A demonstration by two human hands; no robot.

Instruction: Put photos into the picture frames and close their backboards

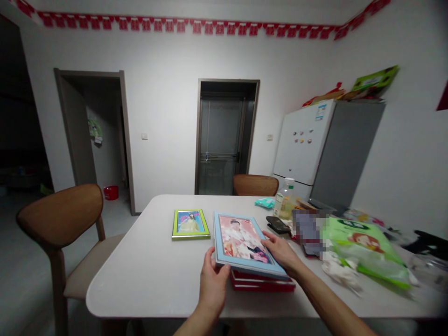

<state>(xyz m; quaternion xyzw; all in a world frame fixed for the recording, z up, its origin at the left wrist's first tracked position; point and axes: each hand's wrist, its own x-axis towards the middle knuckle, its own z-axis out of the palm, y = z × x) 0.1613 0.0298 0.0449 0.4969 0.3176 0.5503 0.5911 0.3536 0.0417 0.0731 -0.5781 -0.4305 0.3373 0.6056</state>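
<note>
While the left hand (pixel 213 283) and right hand (pixel 280 253) grip a blue frame (pixel 241 240), a white table (pixel 154 275) faces a doorway (pixel 224 135).

Light-blue rectangular picture frame (pixel 252 268) around a pink-and-white paper print (pixel 240 237); lime-green rectangular picture frame (pixel 176 224) around a mostly blue print (pixel 191 222); pale-striped red flat stack (pixel 264 284); plain white round-cornered bench (pixel 140 266); green plastic packet (pixel 366 242).

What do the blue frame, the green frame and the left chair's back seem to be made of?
Blue frame: plastic or painted wood, fairly matte; even colour, no visible grain.
Green frame: likely plastic or metal, glossy; its near edge shines.
Left chair's back: probably wood, low sheen; warm brown, slightly uneven in tone.
</note>
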